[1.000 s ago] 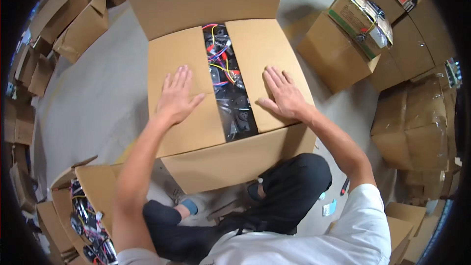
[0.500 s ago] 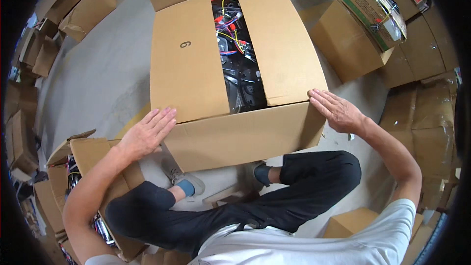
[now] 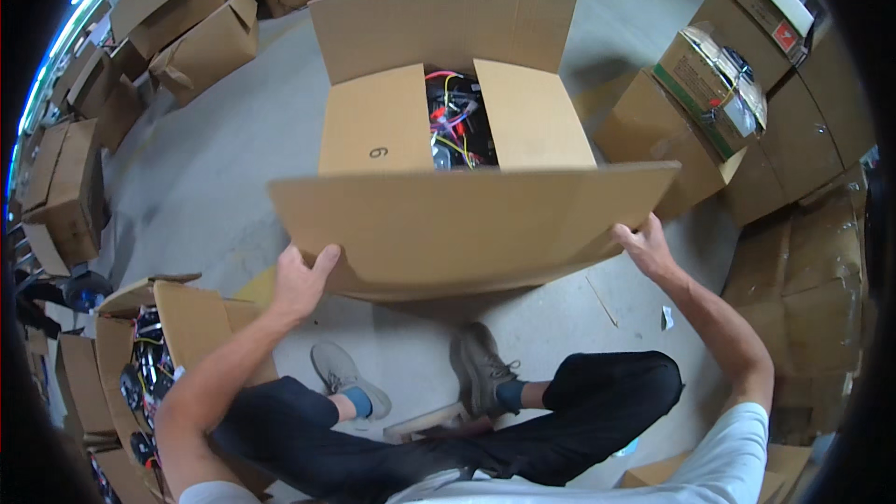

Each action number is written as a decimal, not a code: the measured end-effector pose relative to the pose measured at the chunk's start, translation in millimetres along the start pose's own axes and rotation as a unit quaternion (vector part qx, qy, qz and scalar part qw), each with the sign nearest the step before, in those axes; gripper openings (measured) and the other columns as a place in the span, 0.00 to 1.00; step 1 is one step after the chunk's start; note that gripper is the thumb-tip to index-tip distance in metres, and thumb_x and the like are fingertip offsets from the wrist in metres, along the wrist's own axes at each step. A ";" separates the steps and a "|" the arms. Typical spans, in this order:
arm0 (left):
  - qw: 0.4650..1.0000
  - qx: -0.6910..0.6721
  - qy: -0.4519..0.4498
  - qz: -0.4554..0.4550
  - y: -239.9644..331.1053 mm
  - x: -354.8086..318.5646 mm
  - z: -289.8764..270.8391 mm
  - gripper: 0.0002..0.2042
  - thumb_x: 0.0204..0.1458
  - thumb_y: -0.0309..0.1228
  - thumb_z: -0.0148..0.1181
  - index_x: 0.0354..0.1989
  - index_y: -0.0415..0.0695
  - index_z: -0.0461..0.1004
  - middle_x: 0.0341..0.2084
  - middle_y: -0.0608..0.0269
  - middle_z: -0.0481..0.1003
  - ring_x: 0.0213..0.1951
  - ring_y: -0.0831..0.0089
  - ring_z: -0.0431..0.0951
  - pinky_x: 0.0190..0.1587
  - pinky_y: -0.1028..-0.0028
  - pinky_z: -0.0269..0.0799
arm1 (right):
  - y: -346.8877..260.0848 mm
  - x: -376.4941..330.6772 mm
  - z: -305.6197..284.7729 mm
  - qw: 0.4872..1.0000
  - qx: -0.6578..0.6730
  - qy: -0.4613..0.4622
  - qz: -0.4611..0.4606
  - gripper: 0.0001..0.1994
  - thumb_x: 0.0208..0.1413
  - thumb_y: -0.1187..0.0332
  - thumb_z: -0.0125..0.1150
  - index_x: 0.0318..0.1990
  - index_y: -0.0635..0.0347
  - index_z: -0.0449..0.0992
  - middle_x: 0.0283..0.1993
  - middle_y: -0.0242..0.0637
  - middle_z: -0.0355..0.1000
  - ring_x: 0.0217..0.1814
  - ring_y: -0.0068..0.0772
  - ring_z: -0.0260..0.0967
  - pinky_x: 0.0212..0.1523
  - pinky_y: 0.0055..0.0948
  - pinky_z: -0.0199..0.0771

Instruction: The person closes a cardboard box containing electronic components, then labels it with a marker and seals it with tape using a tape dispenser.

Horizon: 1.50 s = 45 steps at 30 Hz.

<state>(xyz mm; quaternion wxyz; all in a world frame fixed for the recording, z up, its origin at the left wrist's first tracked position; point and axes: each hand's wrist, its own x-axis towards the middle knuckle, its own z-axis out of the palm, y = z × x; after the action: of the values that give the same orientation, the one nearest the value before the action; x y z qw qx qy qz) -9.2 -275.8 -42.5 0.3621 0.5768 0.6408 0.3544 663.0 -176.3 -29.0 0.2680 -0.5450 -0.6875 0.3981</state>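
Box point(image 3: 448, 131): large, brown cardboard, set on the floor point(image 3: 215, 168) directly before the seated person. Two side flaps are folded inward; coloured wires point(image 3: 455, 126) are seen in the gap between them. Far flap stands upright. Near flap point(image 3: 467, 224) is raised, gripped at both lower corners. Left hand point(image 3: 301, 282): grip closed on the flap's left corner, thumb on the near face. Right hand point(image 3: 644, 247): grip closed on the right corner. Further cardboard boxes point(image 3: 187, 19) are ranged around.
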 end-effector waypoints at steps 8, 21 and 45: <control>0.900 0.351 0.153 0.210 62.2 211.8 32.7 0.52 0.72 0.51 0.76 0.93 0.32 0.56 0.93 0.30 0.51 0.92 0.33 0.53 0.91 0.34 0.48 | -45.1 98.0 98.0 0.919 -0.361 0.025 -0.154 0.43 0.80 0.41 0.64 0.87 0.69 0.71 0.94 0.61 0.64 0.99 0.65 0.55 0.98 0.65 0.49; 0.888 0.374 -0.171 0.206 198.9 323.4 78.1 0.30 0.85 0.58 0.52 0.65 0.41 0.84 0.61 0.32 0.85 0.64 0.34 0.84 0.66 0.42 0.80 | -42.1 120.7 75.4 0.930 -0.333 0.035 -0.148 0.43 0.77 0.43 0.71 0.85 0.70 0.72 0.92 0.62 0.66 0.97 0.66 0.58 0.96 0.67 0.53; 0.901 0.432 0.002 0.036 65.8 429.3 129.1 0.37 0.83 0.62 0.50 0.62 0.35 0.89 0.61 0.31 0.89 0.66 0.34 0.87 0.74 0.38 0.75 | 4.9 284.5 41.1 0.927 -0.294 0.192 0.130 0.49 0.79 0.33 0.59 0.86 0.73 0.66 0.77 0.68 0.76 0.80 0.67 0.77 0.78 0.62 0.80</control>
<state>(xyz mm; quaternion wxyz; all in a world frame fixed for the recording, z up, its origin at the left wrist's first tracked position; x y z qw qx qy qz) 104.2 162.0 -71.6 0.0637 0.6987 0.7102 0.0569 558.1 87.5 -73.9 0.1684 -0.7503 -0.6319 0.0968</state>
